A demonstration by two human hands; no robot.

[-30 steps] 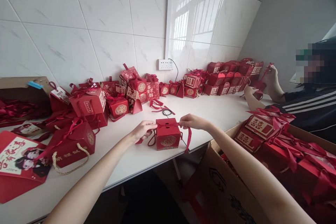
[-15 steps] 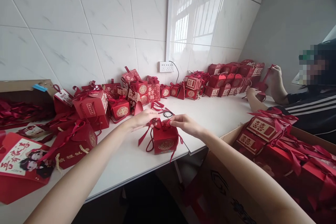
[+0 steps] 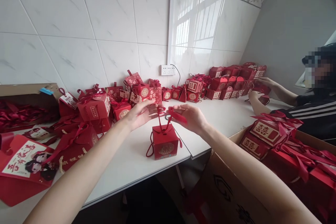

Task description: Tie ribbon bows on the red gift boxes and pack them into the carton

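We see the small red box (image 3: 165, 151) in the lower middle of the frame, upright on the white table (image 3: 123, 173) near its front edge. Above it, the fingers of the left hand (image 3: 139, 115) are bent and close on one side of the red ribbon (image 3: 179, 116); those of the right hand (image 3: 193, 117) close on the other side, and a loose part lies over them. The exact pinch of the left fingertips we cannot tell clearly.

We think the ribbon is lifted so both sides are free of the lid, while the box probably rests on the table because this keeps it steady. The many boxes along the wall (image 3: 115, 17) seem put there to be out of the way of the hands.

Now we count: one box under our hands, two sides of ribbon, two cord handles (image 3: 149, 147) on this box, two cardboard cartons (image 3: 203, 182), at left and lower right, one blue clip (image 3: 46, 91), one socket strip (image 3: 168, 70). At the right edge we see one co-worker with two hands (image 3: 267, 83) at red boxes. The other boxes overlap, so we cannot count them surely.
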